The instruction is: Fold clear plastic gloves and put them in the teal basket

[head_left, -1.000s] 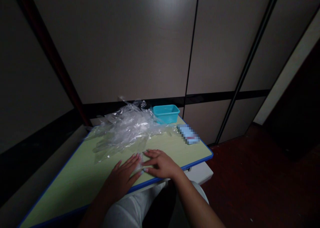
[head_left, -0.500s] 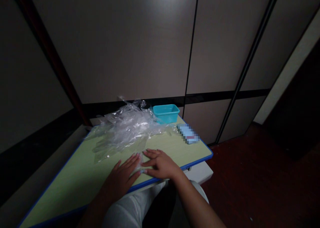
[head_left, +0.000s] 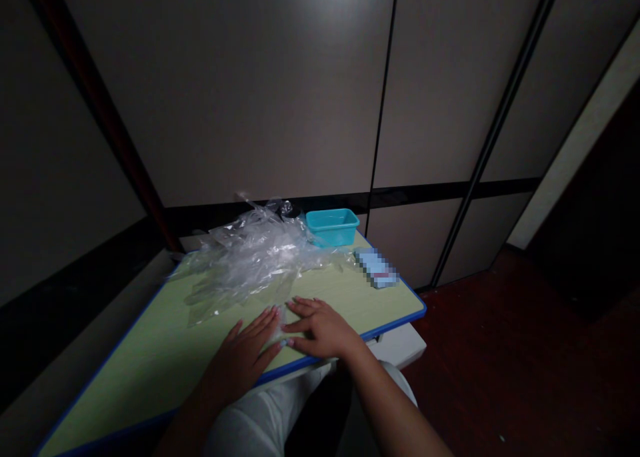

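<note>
Near the front edge of the worktop [head_left: 165, 350], a clear film [head_left: 279, 330] is being held down by 2 flat hands, the left hand [head_left: 246, 354] and the right hand [head_left: 324, 329], fingers outstretched. Behind them, the worktop is being partly covered by a plastic heap [head_left: 260, 253] beside a turquoise tub [head_left: 334, 233].

Left hand [head_left: 247, 350] and right hand [head_left: 320, 327] flat, palms down, close together
Thumbs [head_left: 304, 344] angled away from fingers [head_left: 265, 323]; bare forearms [head_left: 383, 393] converging.
</note>
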Demonstrator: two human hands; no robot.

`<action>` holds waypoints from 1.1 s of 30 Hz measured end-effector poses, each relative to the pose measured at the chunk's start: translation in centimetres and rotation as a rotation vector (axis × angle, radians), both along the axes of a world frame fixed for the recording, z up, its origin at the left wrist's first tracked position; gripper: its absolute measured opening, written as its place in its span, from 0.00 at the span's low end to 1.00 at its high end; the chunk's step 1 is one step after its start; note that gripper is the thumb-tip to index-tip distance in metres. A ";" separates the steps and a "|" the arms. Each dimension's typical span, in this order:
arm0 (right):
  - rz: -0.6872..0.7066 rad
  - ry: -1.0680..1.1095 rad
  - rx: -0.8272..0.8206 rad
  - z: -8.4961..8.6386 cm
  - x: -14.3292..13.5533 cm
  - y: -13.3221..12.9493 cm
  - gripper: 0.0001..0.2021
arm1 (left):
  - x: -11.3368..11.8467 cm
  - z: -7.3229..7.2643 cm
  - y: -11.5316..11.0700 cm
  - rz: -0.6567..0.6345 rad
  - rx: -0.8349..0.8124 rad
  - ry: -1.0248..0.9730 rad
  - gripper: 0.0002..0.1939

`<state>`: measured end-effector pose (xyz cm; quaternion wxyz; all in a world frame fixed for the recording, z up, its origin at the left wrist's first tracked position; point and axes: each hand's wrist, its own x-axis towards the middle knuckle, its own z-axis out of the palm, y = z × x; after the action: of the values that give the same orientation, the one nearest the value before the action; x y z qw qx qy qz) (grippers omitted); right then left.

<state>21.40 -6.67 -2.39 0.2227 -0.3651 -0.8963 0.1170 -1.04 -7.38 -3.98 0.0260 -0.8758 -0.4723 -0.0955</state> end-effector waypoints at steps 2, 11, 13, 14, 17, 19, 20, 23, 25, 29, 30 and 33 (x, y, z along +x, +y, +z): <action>-0.002 0.002 0.001 0.0 0.0 0.0 0.20 | -0.1 -0.3 0.1 0.006 0.008 -0.018 0.29; -0.008 -0.018 -0.009 -0.1 -0.1 0.1 0.22 | -0.2 -0.7 0.1 0.022 0.029 -0.019 0.32; -0.007 -0.027 -0.015 -0.1 -0.1 0.1 0.21 | -0.2 -0.5 0.0 0.024 0.024 -0.006 0.32; -0.006 -0.030 -0.017 -0.1 -0.1 0.1 0.21 | -0.1 -0.4 0.0 0.023 0.022 0.000 0.31; -0.010 -0.034 -0.021 0.0 -0.1 0.1 0.21 | -0.1 -0.4 0.1 0.007 0.017 0.009 0.29; -0.013 -0.038 -0.024 0.1 -0.1 0.1 0.21 | -0.2 -0.6 0.2 -0.011 0.025 -0.003 0.28; -0.015 -0.039 -0.025 0.1 -0.1 0.0 0.21 | -0.2 -0.6 0.2 -0.019 0.032 -0.011 0.27; -0.013 -0.043 -0.021 0.2 -0.1 0.0 0.21 | -0.3 -0.8 0.4 -0.031 0.042 -0.020 0.27; -0.008 -0.043 -0.016 0.3 -0.1 -0.1 0.21 | -0.4 -0.9 0.4 -0.029 0.068 -0.036 0.28; -0.002 -0.038 -0.014 0.3 -0.1 -0.1 0.21 | -0.9 -0.8 0.1 -0.053 0.190 -0.125 0.24; -0.004 -0.034 -0.016 0.3 -0.1 -0.1 0.21 | -1.0 -0.8 0.0 -0.075 0.207 -0.139 0.23; -0.007 -0.018 -0.020 0.1 -0.1 0.0 0.19 | -1.4 -0.8 -0.2 -0.133 0.211 -0.153 0.17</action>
<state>21.32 -6.69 -2.25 0.2116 -0.3716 -0.8957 0.1219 -2.49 -7.59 -4.81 0.0755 -0.8879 -0.4010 -0.2125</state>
